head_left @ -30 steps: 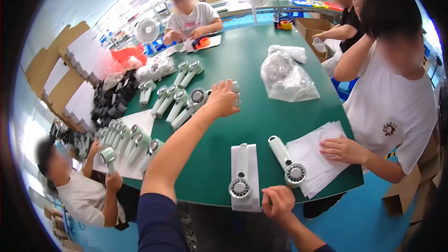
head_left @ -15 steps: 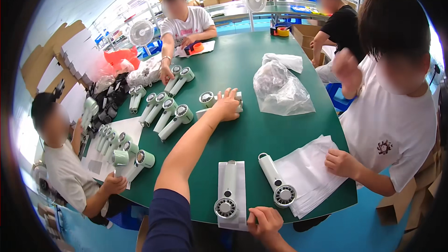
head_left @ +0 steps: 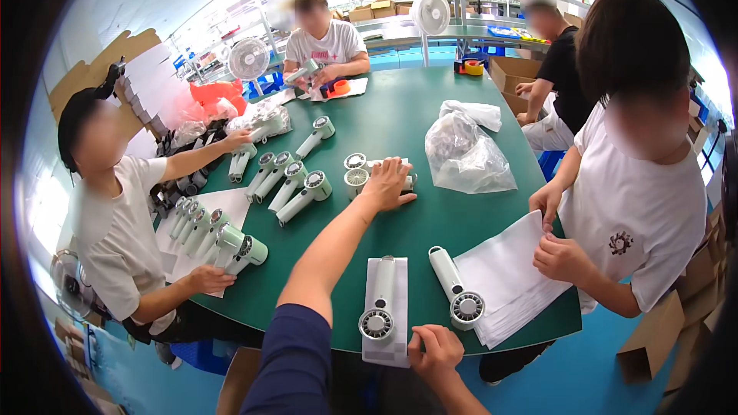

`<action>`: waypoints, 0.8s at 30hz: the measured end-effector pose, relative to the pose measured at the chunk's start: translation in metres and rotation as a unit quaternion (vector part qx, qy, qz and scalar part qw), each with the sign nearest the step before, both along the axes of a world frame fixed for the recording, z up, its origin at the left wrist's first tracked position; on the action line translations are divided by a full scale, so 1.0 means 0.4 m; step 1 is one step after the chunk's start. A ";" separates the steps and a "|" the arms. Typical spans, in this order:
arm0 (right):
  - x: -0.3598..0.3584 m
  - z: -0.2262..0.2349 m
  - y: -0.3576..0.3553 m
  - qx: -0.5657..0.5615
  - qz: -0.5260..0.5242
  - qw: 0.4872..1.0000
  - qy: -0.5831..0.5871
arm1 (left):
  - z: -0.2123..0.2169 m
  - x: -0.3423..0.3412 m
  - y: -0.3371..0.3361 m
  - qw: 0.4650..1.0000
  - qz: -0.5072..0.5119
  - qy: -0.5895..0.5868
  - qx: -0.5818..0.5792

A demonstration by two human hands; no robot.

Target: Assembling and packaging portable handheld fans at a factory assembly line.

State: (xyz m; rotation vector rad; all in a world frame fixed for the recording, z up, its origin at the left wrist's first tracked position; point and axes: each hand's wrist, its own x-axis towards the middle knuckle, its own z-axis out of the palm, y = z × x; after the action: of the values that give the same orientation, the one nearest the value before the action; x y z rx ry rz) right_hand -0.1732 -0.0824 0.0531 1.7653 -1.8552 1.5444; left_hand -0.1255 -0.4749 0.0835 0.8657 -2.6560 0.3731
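My left hand (head_left: 388,184) reaches to the middle of the table, fingers spread over two pale handheld fans lying side by side. The heads of the far fan (head_left: 355,161) and the near fan (head_left: 356,178) show left of the hand; it partly covers their handles. My right hand (head_left: 437,350) is at the near edge with curled fingers, and the inside of its grip is hidden. Just left of it, a white handheld fan (head_left: 380,292) lies on a flat white sleeve (head_left: 372,352). Another handheld fan (head_left: 456,284) lies beyond my right hand, by a stack of white sleeves (head_left: 511,280).
Several fans (head_left: 292,184) lie left of my forearm. A co-worker at left (head_left: 123,215) handles more fans; one at right (head_left: 646,184) holds the sleeves' edge. A person across (head_left: 327,46) holds a fan. Clear plastic bags (head_left: 469,154) and tape rolls (head_left: 470,68) lie on the table.
A second fan head now shows beside the one by my left hand. The person across has lifted a fan from the table. The left co-worker reaches farther out; the right one has both hands on the sleeves.
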 end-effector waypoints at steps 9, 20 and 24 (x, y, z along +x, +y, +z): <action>-0.022 0.016 -0.052 0.029 0.061 0.998 -0.020 | 0.138 0.576 0.566 0.914 0.018 0.397 0.084; -0.023 -0.025 -0.016 0.071 0.117 0.988 0.070 | -0.907 1.099 1.550 0.388 0.718 0.490 0.307; -0.068 -0.052 -0.004 0.067 0.036 0.987 0.138 | -1.027 1.046 1.534 0.319 0.668 0.353 0.572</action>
State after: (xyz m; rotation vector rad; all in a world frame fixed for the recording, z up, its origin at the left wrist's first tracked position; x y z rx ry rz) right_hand -0.2003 -0.0838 0.0324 2.0080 -1.8112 1.1470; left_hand 0.2927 0.1385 -0.3272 2.5037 -0.3281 -1.4310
